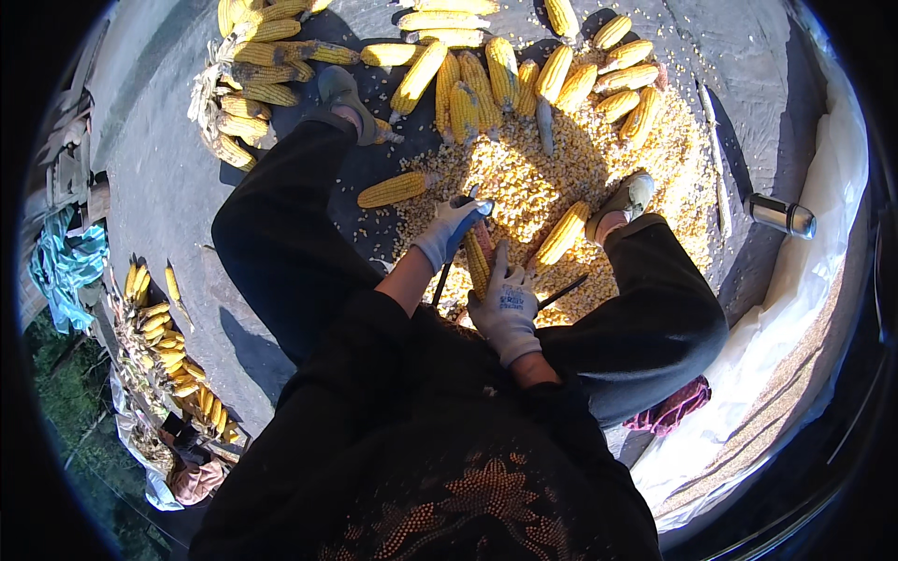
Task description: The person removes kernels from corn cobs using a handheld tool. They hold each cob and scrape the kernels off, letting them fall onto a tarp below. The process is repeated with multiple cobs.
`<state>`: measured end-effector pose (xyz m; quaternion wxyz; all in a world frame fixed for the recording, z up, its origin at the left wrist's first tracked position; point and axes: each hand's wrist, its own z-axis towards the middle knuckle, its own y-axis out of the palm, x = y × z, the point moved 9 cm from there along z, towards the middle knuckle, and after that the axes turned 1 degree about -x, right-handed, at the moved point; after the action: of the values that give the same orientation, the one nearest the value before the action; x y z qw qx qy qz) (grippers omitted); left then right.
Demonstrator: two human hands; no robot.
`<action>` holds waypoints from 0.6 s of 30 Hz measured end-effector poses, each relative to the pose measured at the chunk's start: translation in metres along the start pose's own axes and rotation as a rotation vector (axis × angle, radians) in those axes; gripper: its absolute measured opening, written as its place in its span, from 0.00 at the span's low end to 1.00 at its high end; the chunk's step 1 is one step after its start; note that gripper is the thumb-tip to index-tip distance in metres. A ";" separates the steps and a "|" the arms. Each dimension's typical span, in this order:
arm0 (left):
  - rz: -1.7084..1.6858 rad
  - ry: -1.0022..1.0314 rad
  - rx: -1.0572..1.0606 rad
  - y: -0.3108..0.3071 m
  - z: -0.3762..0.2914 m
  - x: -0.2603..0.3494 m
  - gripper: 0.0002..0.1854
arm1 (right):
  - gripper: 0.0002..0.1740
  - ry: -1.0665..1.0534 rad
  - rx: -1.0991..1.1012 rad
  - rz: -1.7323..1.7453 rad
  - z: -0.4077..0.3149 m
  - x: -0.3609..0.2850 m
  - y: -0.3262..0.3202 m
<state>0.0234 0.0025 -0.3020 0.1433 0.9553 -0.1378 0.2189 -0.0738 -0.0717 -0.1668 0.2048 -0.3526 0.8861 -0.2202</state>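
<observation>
My right hand [508,308], in a white knit glove that bears writing, grips a partly shelled corn cob [478,263]. Yellow kernels remain along its lower part, while its upper end is bare and reddish. Close by that bare end is my left hand [452,228], fingers curled, in a white glove with a blue coating; what it holds is hard to make out. A thin dark rod [442,284] shows beneath it, and another dark rod [563,290] pokes out beside my right hand. Loose kernels [519,179] lie heaped between my feet, with an unshelled ear of corn [561,235] on them.
Several yellow ears [501,70] lie beyond the heap. A husked bundle of corn [245,91] is at upper left, more ears [172,350] at lower left. On the right are a metal flask [779,215], white plastic sheeting [779,280] with grain, and a purple bag [670,407].
</observation>
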 end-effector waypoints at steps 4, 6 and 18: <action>-0.180 -0.019 -0.043 -0.007 0.008 -0.009 0.20 | 0.55 -0.070 0.151 -0.119 0.004 -0.001 0.002; -0.171 0.024 -0.073 -0.003 0.009 -0.009 0.19 | 0.52 -0.053 0.176 -0.319 0.012 -0.005 0.014; -0.081 0.181 0.019 -0.001 0.002 0.008 0.15 | 0.42 -0.198 -0.042 1.268 0.027 0.031 0.054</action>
<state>0.0318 0.0015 -0.3001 0.1547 0.9377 -0.0836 0.2998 -0.1095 -0.0654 -0.2240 0.3689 0.2175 0.9036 -0.0053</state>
